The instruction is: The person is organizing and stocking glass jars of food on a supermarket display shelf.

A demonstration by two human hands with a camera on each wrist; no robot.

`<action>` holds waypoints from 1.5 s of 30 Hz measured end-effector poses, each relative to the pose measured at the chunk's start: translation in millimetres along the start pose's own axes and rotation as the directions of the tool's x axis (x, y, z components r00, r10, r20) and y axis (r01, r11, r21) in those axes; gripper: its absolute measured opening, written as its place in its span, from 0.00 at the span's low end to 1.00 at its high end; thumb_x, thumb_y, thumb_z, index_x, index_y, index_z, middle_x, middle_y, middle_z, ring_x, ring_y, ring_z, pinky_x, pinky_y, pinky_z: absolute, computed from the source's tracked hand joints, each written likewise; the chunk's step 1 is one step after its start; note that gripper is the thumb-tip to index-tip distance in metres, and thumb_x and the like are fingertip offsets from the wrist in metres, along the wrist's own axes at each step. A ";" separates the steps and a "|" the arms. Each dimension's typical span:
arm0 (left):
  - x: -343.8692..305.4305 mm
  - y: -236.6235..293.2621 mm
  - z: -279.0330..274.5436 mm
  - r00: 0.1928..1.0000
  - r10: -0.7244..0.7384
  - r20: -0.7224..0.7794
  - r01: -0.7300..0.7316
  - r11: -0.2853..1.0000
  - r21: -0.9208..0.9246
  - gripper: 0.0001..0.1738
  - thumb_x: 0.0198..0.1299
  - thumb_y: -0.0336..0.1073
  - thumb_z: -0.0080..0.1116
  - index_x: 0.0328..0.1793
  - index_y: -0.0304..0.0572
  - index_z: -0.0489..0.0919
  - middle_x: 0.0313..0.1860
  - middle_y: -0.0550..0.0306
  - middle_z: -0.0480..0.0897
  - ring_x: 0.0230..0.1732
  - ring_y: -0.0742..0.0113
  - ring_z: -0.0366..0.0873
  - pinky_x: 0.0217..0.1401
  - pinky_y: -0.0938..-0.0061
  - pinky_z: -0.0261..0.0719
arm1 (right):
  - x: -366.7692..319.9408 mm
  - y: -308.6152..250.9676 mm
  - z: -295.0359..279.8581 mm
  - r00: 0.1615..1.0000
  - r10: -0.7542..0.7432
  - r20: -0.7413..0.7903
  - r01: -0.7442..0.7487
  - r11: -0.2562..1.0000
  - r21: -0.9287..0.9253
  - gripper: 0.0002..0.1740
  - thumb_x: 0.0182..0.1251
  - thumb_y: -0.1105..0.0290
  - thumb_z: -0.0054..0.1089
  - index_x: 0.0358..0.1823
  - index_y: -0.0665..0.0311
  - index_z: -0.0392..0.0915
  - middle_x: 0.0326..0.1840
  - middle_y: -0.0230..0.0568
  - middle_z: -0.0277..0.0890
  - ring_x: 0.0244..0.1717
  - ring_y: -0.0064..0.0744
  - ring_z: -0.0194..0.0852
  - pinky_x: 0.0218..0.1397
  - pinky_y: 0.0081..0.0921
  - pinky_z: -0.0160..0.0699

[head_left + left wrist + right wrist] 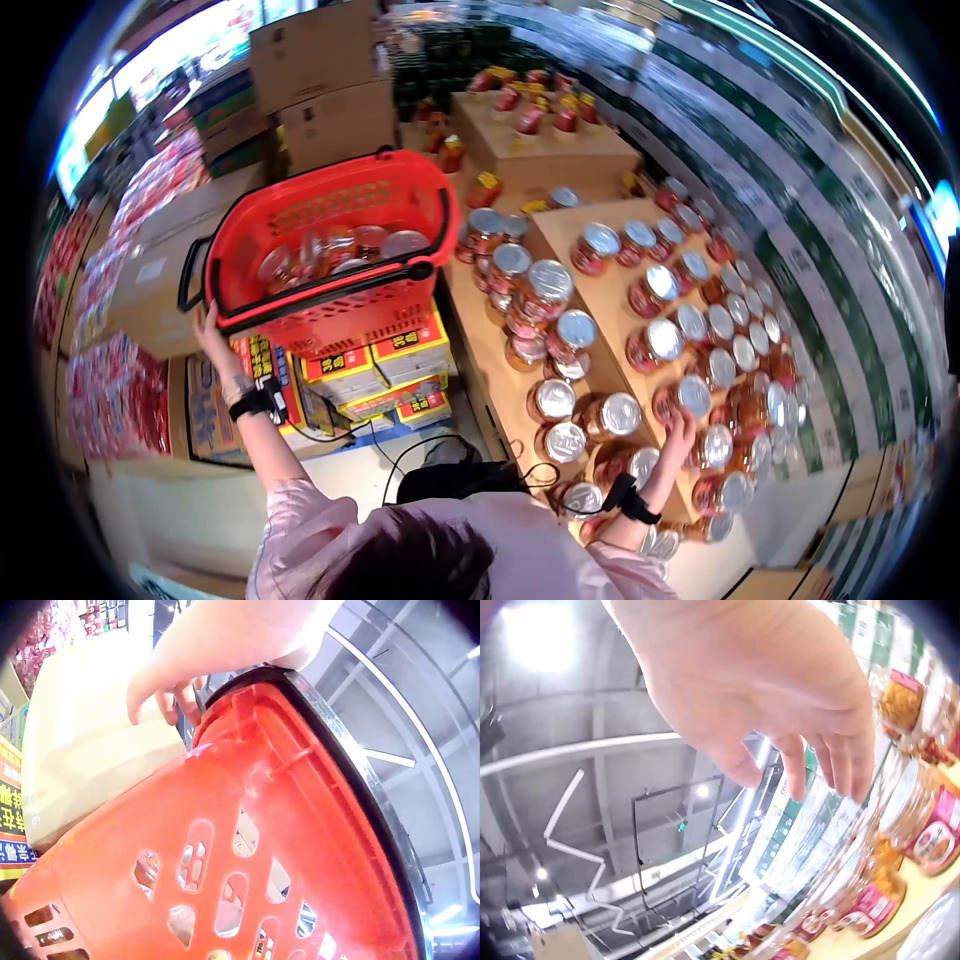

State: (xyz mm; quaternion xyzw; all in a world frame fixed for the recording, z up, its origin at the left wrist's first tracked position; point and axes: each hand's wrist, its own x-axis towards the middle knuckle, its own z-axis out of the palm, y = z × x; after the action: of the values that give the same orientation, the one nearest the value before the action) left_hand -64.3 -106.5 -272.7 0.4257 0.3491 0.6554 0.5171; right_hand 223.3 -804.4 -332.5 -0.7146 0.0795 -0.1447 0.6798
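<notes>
A red basket (pixel 350 315) with a black rim and handles stands tilted on stacked cartons, with several jars (pixel 405 243) inside. My left hand (pixel 210 335) is at its near left corner. In the left wrist view the left hand (pixel 217 645) lies against the corner of the basket (pixel 225 825), fingers loosely bent and hanging past the rim; how firmly it touches is unclear. My right hand (pixel 680 437) is over silver-lidded jars (pixel 682 397) on the wooden display. In the right wrist view that right hand (pixel 757 682) holds nothing, its fingers loosely bent beside labelled jars (pixel 934 832).
The wooden display (pixel 480 350) bears many more jars, with red-and-yellow packages (pixel 530 118) on its raised back block. Brown boxes (pixel 340 120) stand behind the basket. Yellow-and-red cartons (pixel 410 352) lie beneath it. Green-and-white stacked cases (pixel 790 270) line the right side. Cables hang near the body.
</notes>
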 end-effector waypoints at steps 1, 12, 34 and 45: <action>5.8 -4.7 -3.0 0.999 -0.002 0.048 0.005 0.999 -0.046 0.38 0.53 0.35 0.64 0.68 0.32 0.61 0.60 0.45 0.71 0.55 0.60 0.74 0.59 0.69 0.72 | -4.2 -3.3 -1.8 0.989 -0.149 -0.012 0.141 0.958 -0.249 0.14 0.66 0.66 0.53 0.49 0.66 0.75 0.51 0.42 0.73 0.54 0.36 0.69 0.59 0.28 0.64; 39.2 -17.7 -24.9 0.938 0.346 -0.015 -0.291 0.810 0.509 0.31 0.57 0.38 0.63 0.61 0.24 0.67 0.55 0.41 0.75 0.53 0.56 0.75 0.59 0.67 0.71 | -14.6 -11.7 -5.0 0.961 -0.246 -0.128 0.110 0.761 -0.640 0.14 0.63 0.67 0.54 0.48 0.64 0.76 0.58 0.56 0.68 0.61 0.54 0.63 0.64 0.39 0.62; -259.6 -19.6 247.5 0.129 0.638 0.759 -0.932 0.340 -0.128 0.15 0.58 0.25 0.51 0.52 0.33 0.74 0.47 0.48 0.79 0.52 0.53 0.76 0.64 0.58 0.63 | 57.4 42.2 16.1 0.989 -0.098 -0.110 -0.061 0.408 -0.911 0.42 0.53 0.60 0.60 0.70 0.59 0.55 0.75 0.50 0.46 0.76 0.48 0.39 0.71 0.56 0.45; -300.7 -82.3 313.4 -0.172 0.215 0.961 -0.731 0.627 -0.271 0.23 0.58 0.34 0.55 0.61 0.39 0.71 0.65 0.49 0.69 0.69 0.51 0.60 0.72 0.55 0.52 | 53.6 52.5 23.8 0.992 -0.072 -0.101 -0.084 0.212 -0.974 0.55 0.46 0.56 0.66 0.74 0.59 0.43 0.77 0.49 0.38 0.78 0.47 0.32 0.69 0.62 0.47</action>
State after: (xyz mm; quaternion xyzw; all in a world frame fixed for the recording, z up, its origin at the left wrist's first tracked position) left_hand 286.0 -376.1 -282.4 0.9299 -0.1643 0.2516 0.2122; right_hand 285.9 -801.7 -380.2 -0.9719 0.1975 -0.1044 0.0746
